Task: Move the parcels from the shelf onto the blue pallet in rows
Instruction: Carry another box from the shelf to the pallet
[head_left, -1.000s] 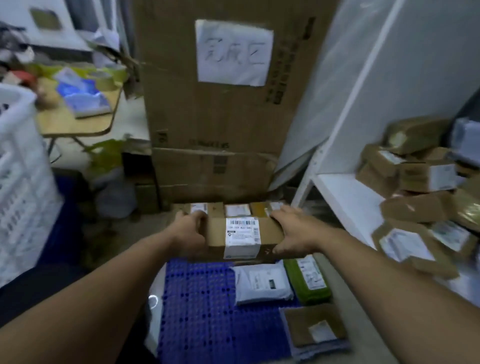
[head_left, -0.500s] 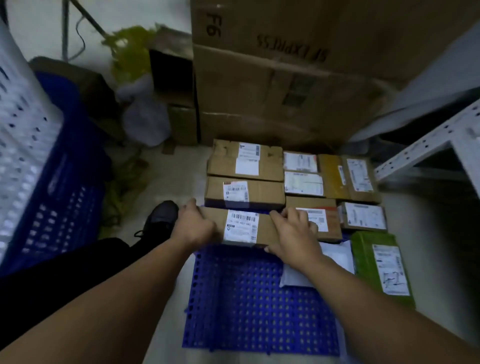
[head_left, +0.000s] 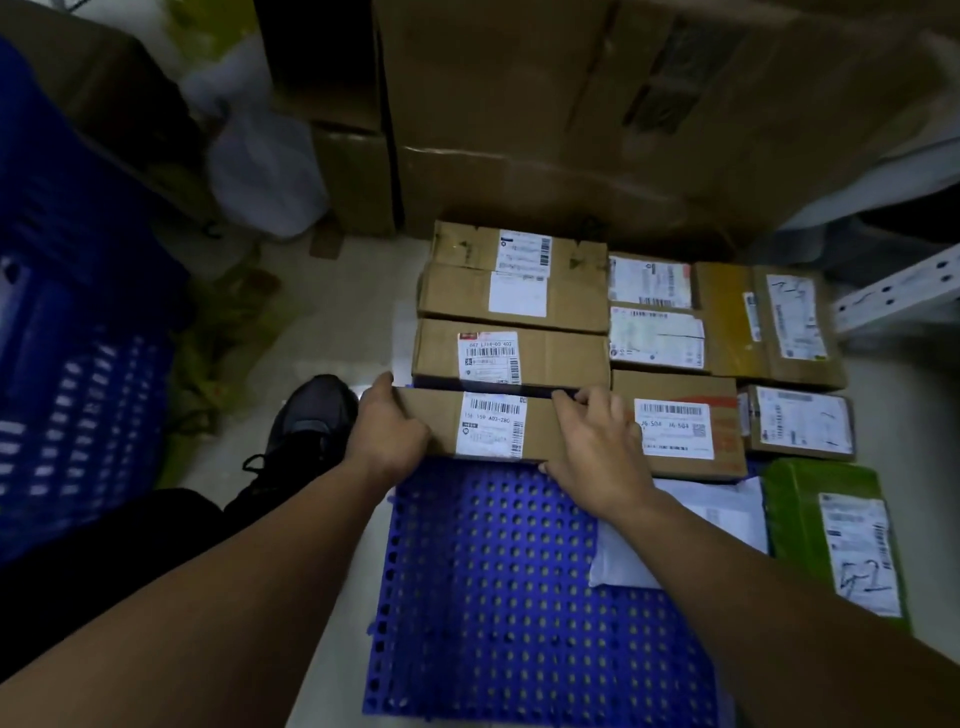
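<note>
Left hand (head_left: 387, 434) and right hand (head_left: 597, 452) grip the ends of a box (head_left: 493, 426) at the pallet (head_left: 493, 597), tight against the rowed parcels (head_left: 675, 332) behind. Back rows look filled and the near pallet is bare. Remaining shelf stock isn't visible.

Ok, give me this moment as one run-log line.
held box: on or just above blue pallet, in front of next box | left hand: grips its left end | right hand: grips its right end

Labelled brown parcel (head_left: 493, 425) flat on blue pallet (head_left: 519, 597).
</note>
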